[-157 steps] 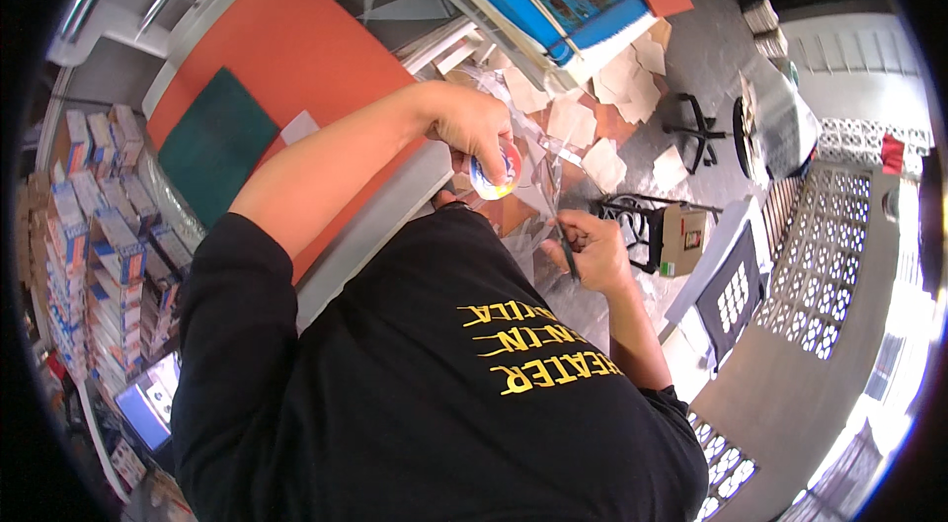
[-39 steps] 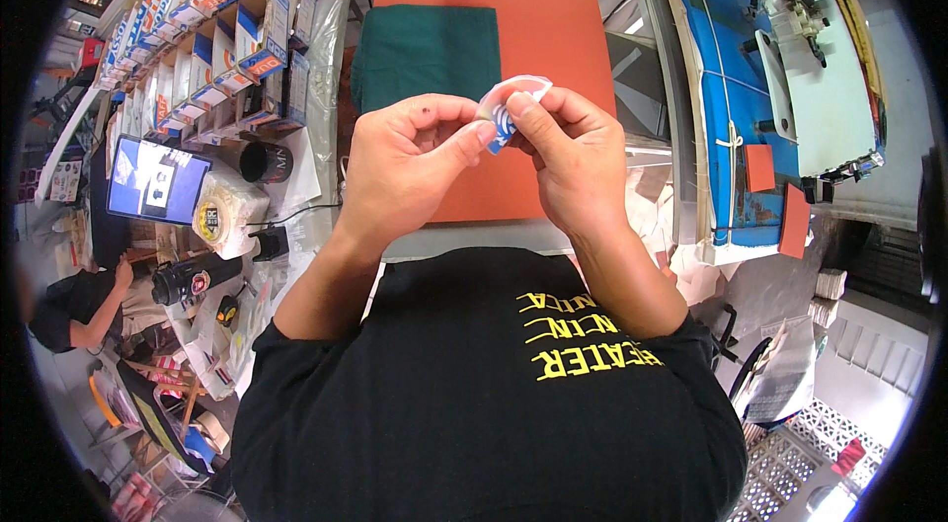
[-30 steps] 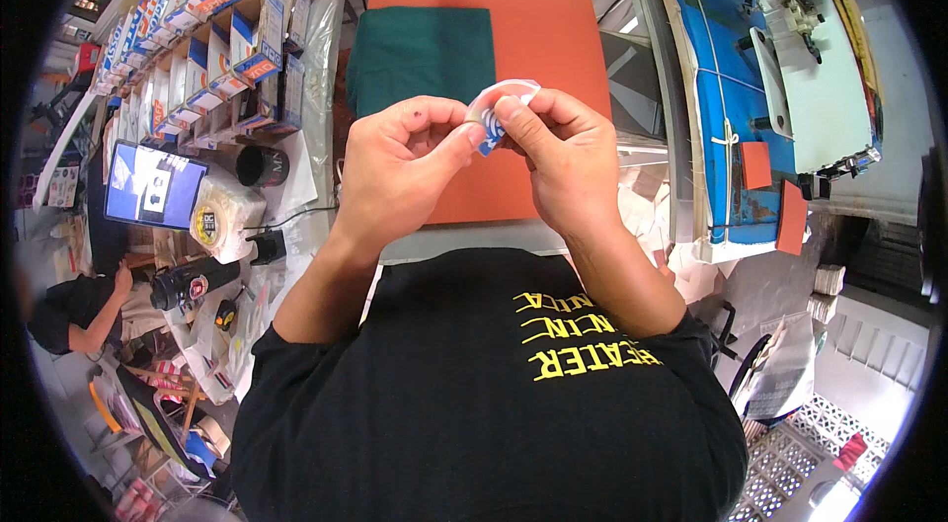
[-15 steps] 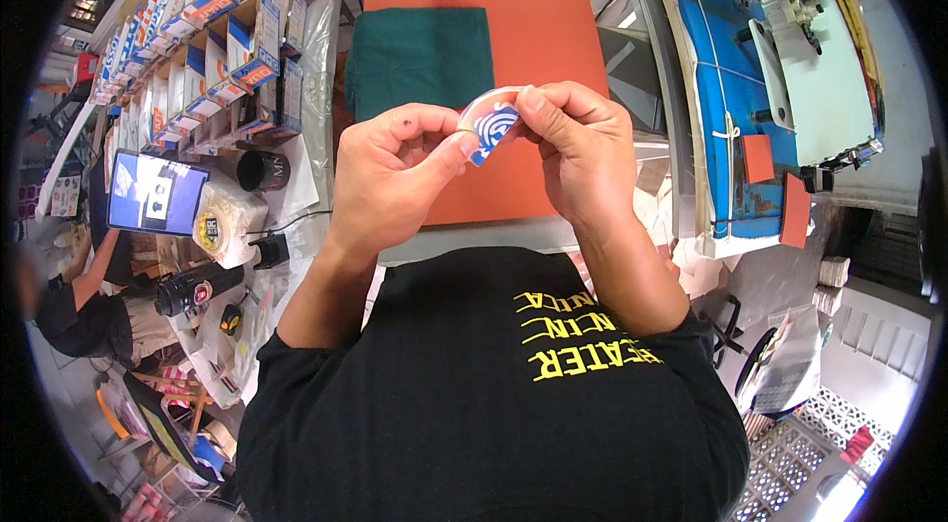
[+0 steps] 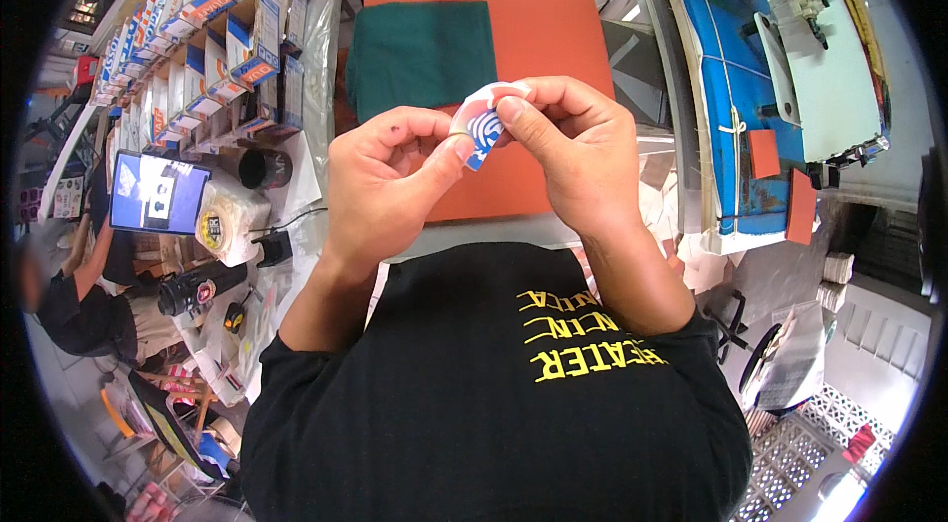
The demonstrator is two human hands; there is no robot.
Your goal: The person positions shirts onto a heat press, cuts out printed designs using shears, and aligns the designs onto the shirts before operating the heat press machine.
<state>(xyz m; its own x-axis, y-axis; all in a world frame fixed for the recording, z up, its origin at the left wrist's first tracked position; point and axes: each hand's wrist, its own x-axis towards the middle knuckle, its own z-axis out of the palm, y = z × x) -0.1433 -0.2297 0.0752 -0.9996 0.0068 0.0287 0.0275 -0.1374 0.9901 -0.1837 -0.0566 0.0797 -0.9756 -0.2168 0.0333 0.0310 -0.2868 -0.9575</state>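
Left hand (image 5: 378, 184) and right hand (image 5: 581, 159) pinch thin, round-edged printed film (image 5: 482, 130).

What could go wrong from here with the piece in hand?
1. Creasing: the printed piece is pinched between the left hand and the right hand and looks curved, so uneven pulling might crease or tear it.
2. Marking: the right thumb overlaps its edge, so skin contact could smudge the surface.
3. Dropping: only fingertips hold it, so a slip could land it on the large orange pad or green cloth.
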